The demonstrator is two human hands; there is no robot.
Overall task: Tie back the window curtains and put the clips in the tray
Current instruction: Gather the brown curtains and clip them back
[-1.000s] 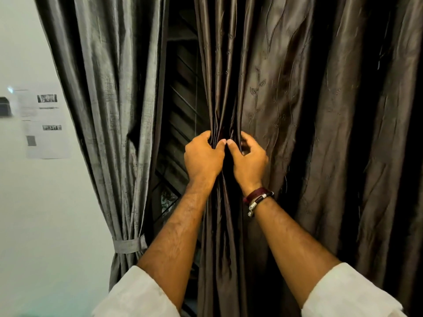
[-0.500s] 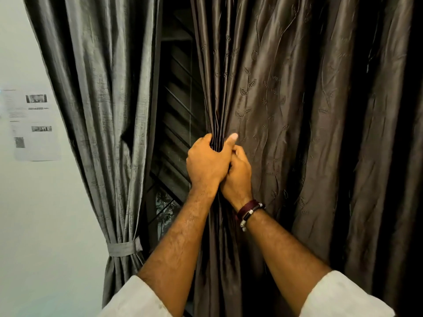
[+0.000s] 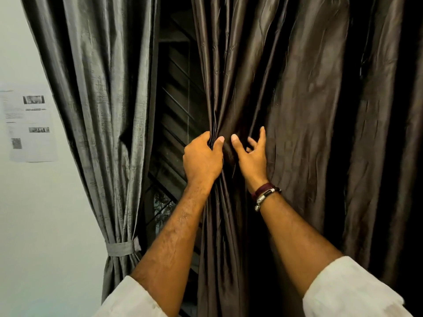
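Grip: left hand [image 3: 202,157] fist clamped round bunched inner edge of dark curtain [image 3: 297,110], frame centre; right hand [image 3: 251,154] just beside it, fingers spread, reaching into folds, pinching nothing.
Item: dark curtain, centre to right edge, untied. Grey curtain [image 3: 96,99], upper left, bound by tie-back [image 3: 122,248] lower left.
Handling (est.): soft, light, prob. slippery satin; gather pleats at mid-height, whole-hand hold.
Not seen: clips, tray, dark curtain's tie-back; window mostly hidden; wall paper [image 3: 29,124] at left illegible.
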